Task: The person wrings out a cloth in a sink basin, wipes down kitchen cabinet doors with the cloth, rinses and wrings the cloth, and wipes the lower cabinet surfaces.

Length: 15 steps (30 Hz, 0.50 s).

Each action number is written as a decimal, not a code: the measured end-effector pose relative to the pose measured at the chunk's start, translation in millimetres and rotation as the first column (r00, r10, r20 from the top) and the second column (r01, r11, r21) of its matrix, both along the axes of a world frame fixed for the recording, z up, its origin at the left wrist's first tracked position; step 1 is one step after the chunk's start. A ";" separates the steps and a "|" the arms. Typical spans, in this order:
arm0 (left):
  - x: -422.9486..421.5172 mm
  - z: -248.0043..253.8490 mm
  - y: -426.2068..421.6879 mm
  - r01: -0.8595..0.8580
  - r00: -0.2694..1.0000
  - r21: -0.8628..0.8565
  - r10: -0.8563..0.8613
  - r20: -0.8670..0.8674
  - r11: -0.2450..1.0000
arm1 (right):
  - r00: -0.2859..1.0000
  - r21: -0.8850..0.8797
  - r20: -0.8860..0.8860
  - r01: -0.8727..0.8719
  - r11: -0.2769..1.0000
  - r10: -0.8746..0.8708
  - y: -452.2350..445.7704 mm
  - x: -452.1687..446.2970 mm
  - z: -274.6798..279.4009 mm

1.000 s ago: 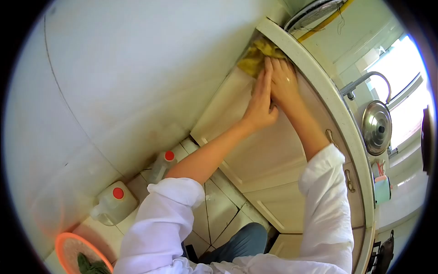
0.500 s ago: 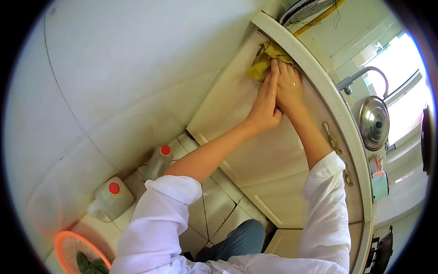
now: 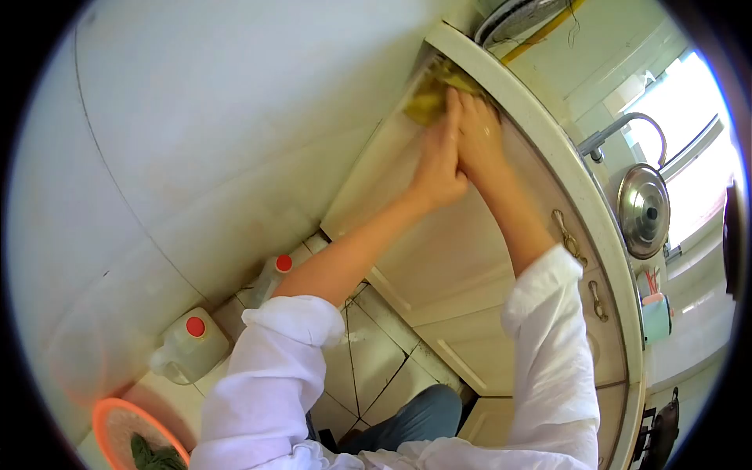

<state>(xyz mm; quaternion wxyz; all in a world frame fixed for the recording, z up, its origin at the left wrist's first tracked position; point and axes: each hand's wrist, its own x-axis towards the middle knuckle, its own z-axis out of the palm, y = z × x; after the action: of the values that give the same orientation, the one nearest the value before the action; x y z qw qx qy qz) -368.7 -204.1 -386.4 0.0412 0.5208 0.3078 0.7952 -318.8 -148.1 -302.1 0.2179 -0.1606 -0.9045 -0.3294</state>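
A blurred yellow cloth (image 3: 427, 103) lies against the upper corner of a cream cabinet door (image 3: 446, 266), toward one o'clock, just below the countertop edge (image 3: 540, 125). The right hand (image 3: 479, 137) presses against it, fingers extended; the left hand (image 3: 439, 168), also with straight fingers, meets the right, the two together. Whether either grips the cloth cannot be told. White sleeves are rolled up the forearms. Toward three o'clock, a brass-toned handle (image 3: 569, 237) marks the cabinet front, and beyond it a metal lid (image 3: 644, 211) leans near the faucet (image 3: 599, 142). At eight o'clock, two red-capped jugs (image 3: 192, 348) stand on the tiled floor (image 3: 376, 356), an orange-rimmed basin (image 3: 106, 423) nearer seven-thirty.
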 end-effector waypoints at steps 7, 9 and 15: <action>-11.1 7.6 -3.4 0.021 0.998 -0.040 -0.023 -0.050 0.999 | 0.997 0.032 -0.006 0.072 0.997 -0.072 -4.7 -10.7 -1.5; -26.8 7.0 5.3 -0.013 0.999 0.012 0.014 -0.047 1.000 | 0.996 0.056 0.022 0.089 0.994 -0.091 2.3 -29.4 -1.6; -19.5 -0.4 6.1 -0.026 0.999 -0.026 0.024 -0.040 0.999 | 0.991 0.307 0.005 -0.129 0.943 0.134 13.0 -25.2 0.6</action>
<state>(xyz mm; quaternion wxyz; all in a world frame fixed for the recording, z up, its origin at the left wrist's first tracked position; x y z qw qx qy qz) -388.2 -198.0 -386.8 0.0321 0.5320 0.3257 0.7809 -343.9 -135.1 -301.5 0.2689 -0.0668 -0.8493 -0.4494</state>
